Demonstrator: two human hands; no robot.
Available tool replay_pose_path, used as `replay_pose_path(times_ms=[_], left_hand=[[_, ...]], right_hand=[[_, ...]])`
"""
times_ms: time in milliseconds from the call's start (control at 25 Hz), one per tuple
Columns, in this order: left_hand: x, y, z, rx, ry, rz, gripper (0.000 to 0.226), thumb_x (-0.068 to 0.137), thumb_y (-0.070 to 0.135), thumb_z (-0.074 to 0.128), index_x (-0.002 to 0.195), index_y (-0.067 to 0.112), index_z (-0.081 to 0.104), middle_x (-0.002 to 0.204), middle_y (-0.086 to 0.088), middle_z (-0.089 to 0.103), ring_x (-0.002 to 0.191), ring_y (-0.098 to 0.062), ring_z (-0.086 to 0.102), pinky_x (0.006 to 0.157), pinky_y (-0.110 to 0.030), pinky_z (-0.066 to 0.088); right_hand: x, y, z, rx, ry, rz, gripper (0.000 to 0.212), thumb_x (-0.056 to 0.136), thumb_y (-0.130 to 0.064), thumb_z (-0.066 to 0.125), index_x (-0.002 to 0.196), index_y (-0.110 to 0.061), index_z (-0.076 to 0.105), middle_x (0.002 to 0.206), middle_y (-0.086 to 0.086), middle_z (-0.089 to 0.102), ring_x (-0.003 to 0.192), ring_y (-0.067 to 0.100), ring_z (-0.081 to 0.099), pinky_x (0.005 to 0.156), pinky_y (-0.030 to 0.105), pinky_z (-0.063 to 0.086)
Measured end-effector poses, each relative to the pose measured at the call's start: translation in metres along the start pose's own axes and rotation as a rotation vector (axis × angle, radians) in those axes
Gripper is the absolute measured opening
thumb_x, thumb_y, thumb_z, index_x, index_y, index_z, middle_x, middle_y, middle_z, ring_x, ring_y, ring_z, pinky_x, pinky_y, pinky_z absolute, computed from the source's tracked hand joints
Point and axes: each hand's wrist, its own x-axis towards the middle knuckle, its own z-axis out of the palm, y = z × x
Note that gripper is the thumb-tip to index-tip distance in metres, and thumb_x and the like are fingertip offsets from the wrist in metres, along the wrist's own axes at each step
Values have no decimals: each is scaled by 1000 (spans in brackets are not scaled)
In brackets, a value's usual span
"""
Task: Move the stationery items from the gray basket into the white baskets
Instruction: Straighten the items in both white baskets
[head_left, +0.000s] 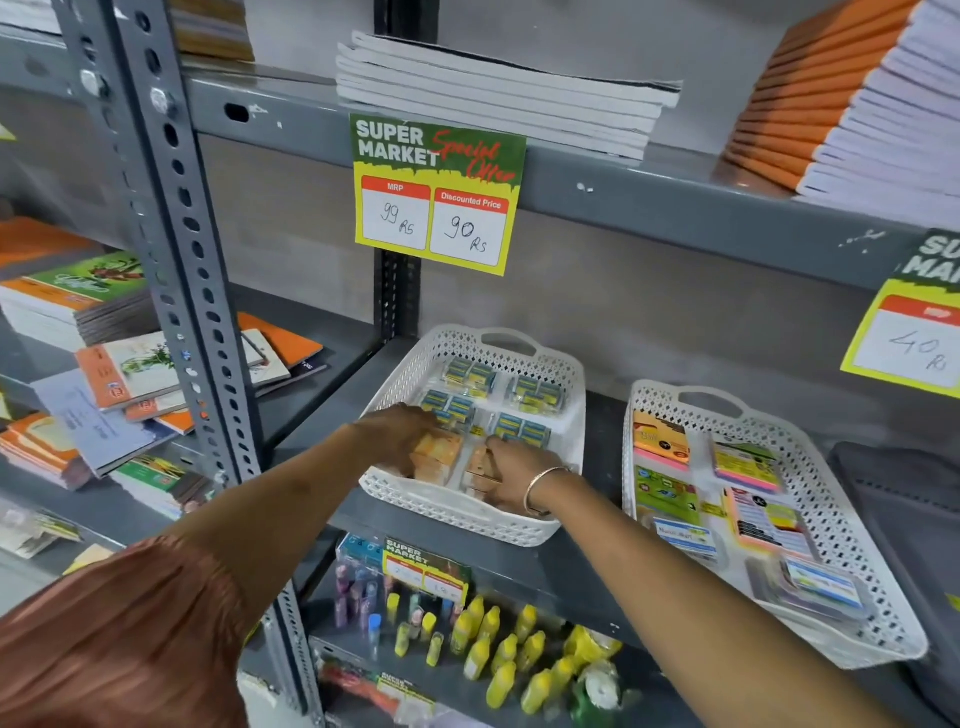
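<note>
Left hand (397, 431): curled over an orange packet (439, 457) inside the near white basket (563, 395); actual grip cannot be confirmed.
Right hand (514, 467): closed on a second orange packet (480, 467), same basket.
Second white basket (852, 525): to the right, holds sticky-note packs (748, 467).
Surface: gray metal shelf (582, 561); price tag (436, 192) above.

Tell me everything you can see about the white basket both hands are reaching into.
The white basket is a shallow, rectangular plastic tray with perforated lattice walls and a cut-out handle at the far end. It sits flat on the gray shelf, slightly angled, left of a second white basket. Clear-wrapped blue and yellow packs fill its far half. The left hand and right hand rest on orange packs near its front.
</note>
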Motion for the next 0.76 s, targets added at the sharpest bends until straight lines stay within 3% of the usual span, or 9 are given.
replay_pose_path(times_ms=[160,240,360,480,600,760], left_hand=[[6,-6,3,-50,-16,3,81,66,19,81,135,20,40,137,-8,47,123,-25,41,103,-34,35],[9,-4,2,-83,-35,5,83,67,25,81,137,18,37,140,-9,43,124,-26,40,104,-32,33],[14,1,-18,-259,32,-13,91,72,32,76,143,15,23,147,-10,32,131,-27,34,107,-31,30],[39,-6,-37,-323,149,-12,85,75,29,75,142,10,25,147,-10,33,132,-24,34,105,-28,28],[65,-10,-34,-237,24,-3,85,74,24,76,141,7,27,146,-14,32,132,-27,32,105,-29,27],[81,-8,-17,-113,-13,38,71,73,18,76,133,6,40,134,-18,44,120,-31,43,95,-30,36]], right_hand=[[-2,-2,0,13,-24,-1,67,80,-39,68,134,-13,40,129,11,57,117,31,57,90,36,48],[4,3,-6,136,-38,-6,58,81,-45,64,125,-11,48,121,12,60,117,32,57,87,34,47],[27,27,-26,350,138,102,55,87,-42,59,129,-7,51,128,16,60,121,30,56,92,33,45],[47,50,-29,184,113,133,61,82,-32,68,133,-6,48,136,17,52,124,31,52,101,34,45],[66,58,-9,80,-48,154,64,75,-29,73,131,-10,47,130,15,55,117,32,56,99,36,49],[85,62,8,37,-43,109,49,80,-17,67,125,-9,51,127,15,57,115,32,57,97,36,50]])
